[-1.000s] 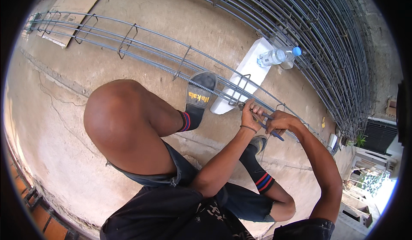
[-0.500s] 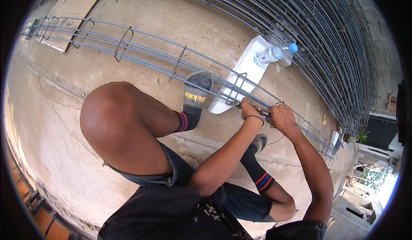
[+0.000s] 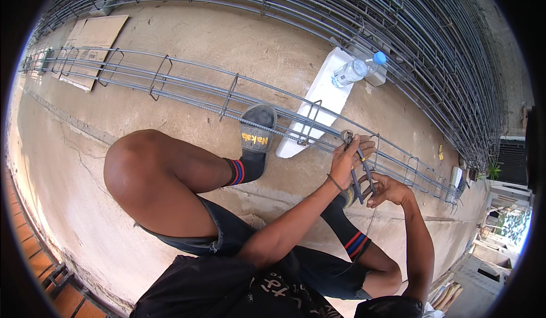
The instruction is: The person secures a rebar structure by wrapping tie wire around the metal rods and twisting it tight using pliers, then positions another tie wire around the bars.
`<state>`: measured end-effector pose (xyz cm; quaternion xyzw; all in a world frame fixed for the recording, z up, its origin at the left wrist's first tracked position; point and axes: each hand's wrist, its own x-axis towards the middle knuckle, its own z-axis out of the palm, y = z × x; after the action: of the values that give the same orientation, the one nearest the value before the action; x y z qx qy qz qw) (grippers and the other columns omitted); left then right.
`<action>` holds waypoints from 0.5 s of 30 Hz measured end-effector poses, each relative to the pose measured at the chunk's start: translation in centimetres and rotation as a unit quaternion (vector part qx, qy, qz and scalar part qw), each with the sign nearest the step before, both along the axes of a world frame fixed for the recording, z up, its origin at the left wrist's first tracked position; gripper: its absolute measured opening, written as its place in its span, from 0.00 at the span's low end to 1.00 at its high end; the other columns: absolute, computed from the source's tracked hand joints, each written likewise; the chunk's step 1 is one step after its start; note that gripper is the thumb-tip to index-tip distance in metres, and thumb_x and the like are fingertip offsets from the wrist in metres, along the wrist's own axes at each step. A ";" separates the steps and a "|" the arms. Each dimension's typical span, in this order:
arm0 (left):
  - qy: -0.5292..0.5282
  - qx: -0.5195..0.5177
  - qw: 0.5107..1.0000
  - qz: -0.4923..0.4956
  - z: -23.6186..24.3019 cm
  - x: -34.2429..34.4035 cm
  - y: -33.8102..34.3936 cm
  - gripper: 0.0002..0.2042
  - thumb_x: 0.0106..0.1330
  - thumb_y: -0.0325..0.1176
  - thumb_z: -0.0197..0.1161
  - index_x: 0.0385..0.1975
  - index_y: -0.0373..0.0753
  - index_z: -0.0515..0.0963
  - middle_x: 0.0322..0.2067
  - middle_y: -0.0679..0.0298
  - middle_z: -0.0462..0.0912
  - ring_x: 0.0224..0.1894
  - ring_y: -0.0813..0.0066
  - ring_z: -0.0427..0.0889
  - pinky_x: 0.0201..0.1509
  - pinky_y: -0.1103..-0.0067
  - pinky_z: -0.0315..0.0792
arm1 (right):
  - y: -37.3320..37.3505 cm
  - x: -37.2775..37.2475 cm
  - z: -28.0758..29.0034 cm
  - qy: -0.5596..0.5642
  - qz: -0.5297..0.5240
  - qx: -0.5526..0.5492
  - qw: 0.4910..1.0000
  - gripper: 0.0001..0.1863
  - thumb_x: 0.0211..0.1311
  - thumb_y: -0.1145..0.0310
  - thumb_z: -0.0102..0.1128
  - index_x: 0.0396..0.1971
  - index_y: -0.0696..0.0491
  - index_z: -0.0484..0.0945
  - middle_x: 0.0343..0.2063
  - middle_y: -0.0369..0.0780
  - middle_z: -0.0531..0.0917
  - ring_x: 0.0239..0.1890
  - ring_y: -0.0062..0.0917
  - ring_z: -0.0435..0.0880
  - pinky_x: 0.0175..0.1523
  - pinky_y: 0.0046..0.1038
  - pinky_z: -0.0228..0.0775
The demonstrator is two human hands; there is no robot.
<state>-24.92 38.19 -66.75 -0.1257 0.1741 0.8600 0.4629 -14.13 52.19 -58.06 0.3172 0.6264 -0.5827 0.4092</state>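
Center-right of frame: left hand (image 3: pixel 342 165) has pliers (image 3: pixel 356 186) in a loose grip; right hand (image 3: pixel 390 190), can't tell its grip. Slack hold could drop them on the shoe (image 3: pixel 348 196).

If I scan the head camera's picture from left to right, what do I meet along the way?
Cardboard sheet, sandal with yellow lettering, white slab, left hand, right hand, green plant.

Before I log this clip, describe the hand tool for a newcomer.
Follow the rebar cage rightward past the white slab to the left hand. The dark pincers are at its palm; two spread handles, one marked yellow, set them apart from the cage's long bars.
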 end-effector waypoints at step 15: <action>-0.078 0.344 0.930 -0.103 2.4 -4.3 2.0 0.25 0.64 0.47 0.57 0.61 0.47 0.66 0.69 0.45 0.51 0.67 0.48 0.61 0.57 0.57 0.70 | 2.2 2.0 9.1 0.304 -0.165 0.174 0.922 0.14 0.63 0.64 0.62 0.37 0.60 0.83 0.12 0.32 0.72 0.15 0.14 0.61 0.20 0.20 0.53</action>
<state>-29.23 40.16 -64.40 -0.0063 -0.1573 0.8020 0.5762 -12.10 54.41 -48.95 0.2897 0.7511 -0.5922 0.0352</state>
